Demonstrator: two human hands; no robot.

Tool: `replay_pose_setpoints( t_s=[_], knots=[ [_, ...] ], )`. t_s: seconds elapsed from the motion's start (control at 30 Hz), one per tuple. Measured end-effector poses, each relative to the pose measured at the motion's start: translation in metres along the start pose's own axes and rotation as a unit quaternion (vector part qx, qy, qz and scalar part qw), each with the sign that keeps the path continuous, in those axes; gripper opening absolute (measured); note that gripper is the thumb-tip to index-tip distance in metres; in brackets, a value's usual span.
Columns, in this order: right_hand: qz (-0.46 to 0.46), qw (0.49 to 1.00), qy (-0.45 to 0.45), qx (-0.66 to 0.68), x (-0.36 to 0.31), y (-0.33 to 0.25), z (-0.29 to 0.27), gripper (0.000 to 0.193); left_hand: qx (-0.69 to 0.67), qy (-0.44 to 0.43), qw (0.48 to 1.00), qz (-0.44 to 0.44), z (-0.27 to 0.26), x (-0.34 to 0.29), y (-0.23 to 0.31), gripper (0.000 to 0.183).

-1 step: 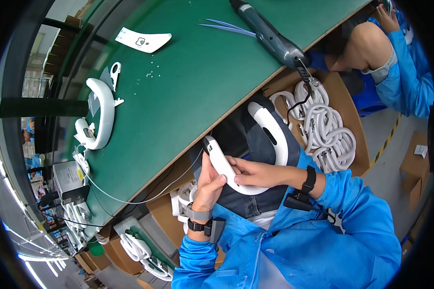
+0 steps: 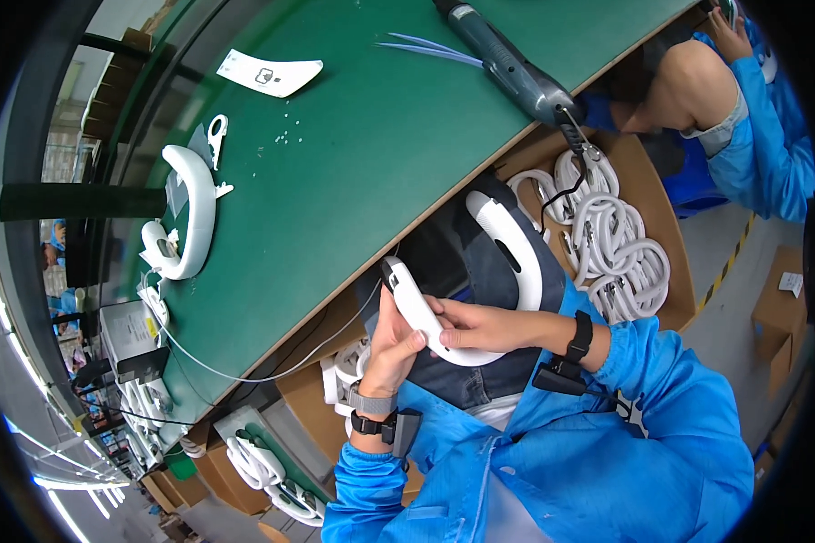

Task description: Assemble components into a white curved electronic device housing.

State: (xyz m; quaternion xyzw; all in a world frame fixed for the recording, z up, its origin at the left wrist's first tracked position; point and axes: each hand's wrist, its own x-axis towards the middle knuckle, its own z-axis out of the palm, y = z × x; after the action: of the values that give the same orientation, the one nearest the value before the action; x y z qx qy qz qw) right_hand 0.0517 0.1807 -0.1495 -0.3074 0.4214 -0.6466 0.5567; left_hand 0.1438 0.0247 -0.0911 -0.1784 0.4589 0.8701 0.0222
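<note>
A white U-shaped neck fan (image 2: 414,303) rests across my lap, its curve toward me and its two arms pointing to the bench. My left hand (image 2: 392,342) is closed around the left arm of the fan, thumb on its outer face. Fingers of my right hand (image 2: 473,326) pinch the same arm from the inner side, with the thumb near the bend. The right arm of the fan, with a dark slot, lies free on my dark trousers. What the hidden fingertips touch cannot be seen.
On the green bench (image 2: 335,172) lie another white curved unit (image 2: 201,217), a printed white strip (image 2: 267,74), blue tweezers (image 2: 430,49) and a dark electric screwdriver (image 2: 516,77). A cardboard box (image 2: 654,185) of white units stands at right. Beyond sits another person (image 2: 733,154). A white cable (image 2: 244,376) crosses the bench edge.
</note>
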Motion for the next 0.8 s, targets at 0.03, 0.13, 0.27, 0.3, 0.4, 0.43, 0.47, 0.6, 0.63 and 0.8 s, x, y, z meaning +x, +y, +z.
replay_pose_setpoints(
  t_s=[0.03,0.13,0.27,0.3,0.4,0.43,0.47,0.6,0.63,0.8],
  knots=[
    [0.064,0.996,-0.019,0.061,0.001,0.005,0.002,0.039,0.022,-0.013,1.000,-0.007,-0.003,-0.002,-0.002,0.085],
    [0.110,0.981,-0.056,0.151,-0.002,-0.007,0.004,0.055,0.042,-0.028,0.999,-0.012,-0.005,-0.004,-0.005,0.090],
    [0.077,0.990,-0.019,0.117,-0.004,-0.004,0.009,0.034,0.043,-0.017,0.999,-0.010,-0.001,-0.001,-0.005,0.105],
    [0.072,0.992,-0.005,0.105,-0.004,-0.004,0.011,0.035,0.066,-0.020,0.998,0.004,-0.002,0.000,-0.005,0.105],
    [0.056,0.997,0.043,0.012,-0.009,-0.010,0.008,0.039,0.061,-0.024,0.998,-0.004,-0.001,0.007,0.001,0.098],
    [0.080,0.992,0.041,-0.083,-0.013,-0.029,0.003,0.041,0.065,-0.023,0.998,0.001,0.003,0.008,0.004,0.090],
    [0.104,0.978,0.038,-0.179,-0.016,-0.044,-0.003,0.042,0.061,-0.022,0.998,0.004,0.004,0.008,0.004,0.090],
    [0.048,0.923,-0.019,-0.382,-0.043,-0.062,-0.015,0.038,0.025,0.087,0.996,0.009,0.003,0.009,0.005,0.063],
    [-0.006,0.910,-0.021,-0.414,-0.047,-0.062,-0.013,0.035,0.000,0.112,0.994,0.007,0.005,0.010,0.005,0.060],
    [-0.019,0.933,0.021,-0.358,-0.057,-0.066,0.014,0.029,-0.259,0.077,0.962,0.032,0.018,0.010,0.009,0.057]
  ],
)
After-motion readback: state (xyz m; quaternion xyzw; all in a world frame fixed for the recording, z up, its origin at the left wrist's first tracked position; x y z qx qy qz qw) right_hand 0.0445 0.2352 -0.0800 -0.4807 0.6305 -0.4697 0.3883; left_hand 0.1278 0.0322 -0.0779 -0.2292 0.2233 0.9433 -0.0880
